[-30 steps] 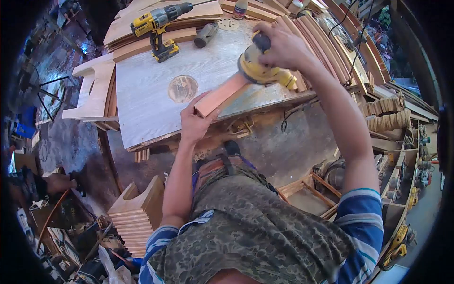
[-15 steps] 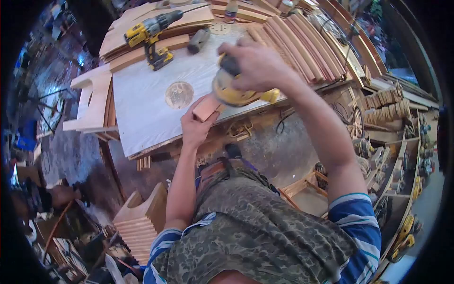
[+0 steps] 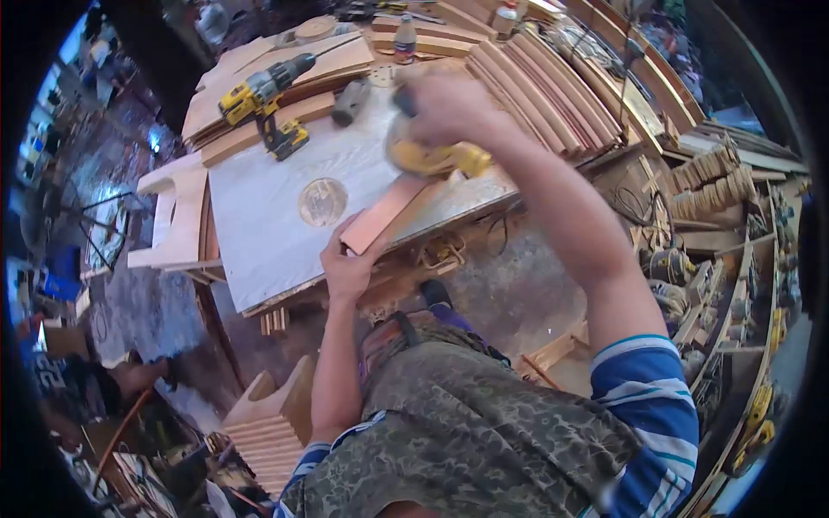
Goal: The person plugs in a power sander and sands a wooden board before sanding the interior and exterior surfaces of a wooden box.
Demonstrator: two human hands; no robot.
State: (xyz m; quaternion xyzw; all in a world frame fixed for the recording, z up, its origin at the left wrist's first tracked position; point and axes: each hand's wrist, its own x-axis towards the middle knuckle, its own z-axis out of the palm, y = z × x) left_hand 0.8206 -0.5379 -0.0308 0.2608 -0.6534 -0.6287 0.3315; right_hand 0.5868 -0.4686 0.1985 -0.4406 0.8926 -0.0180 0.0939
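A yellow and black orbital sander (image 3: 423,155) is gripped from above by my right hand (image 3: 451,108), which is a little smeared by motion. The sander's disc overlaps the far end of a reddish-brown wooden strip (image 3: 380,216). My left hand (image 3: 347,266) is closed around the strip's near end, at the front edge of the pale workbench top (image 3: 268,224). Beyond the left hand, a round tan disc mark (image 3: 323,202) shows on the bench top.
On the bench's left lies a yellow cordless drill (image 3: 263,104) near a grey cylinder (image 3: 350,103). A bottle (image 3: 404,40) stands at the back. Curved wooden strips (image 3: 548,91) are stacked at the back right. Cut boards (image 3: 181,216) jut out on the left.
My right hand and the sander have moved up and away along the strip, baring more of its surface. My left hand appears slightly lower and further left, and the view has shifted.
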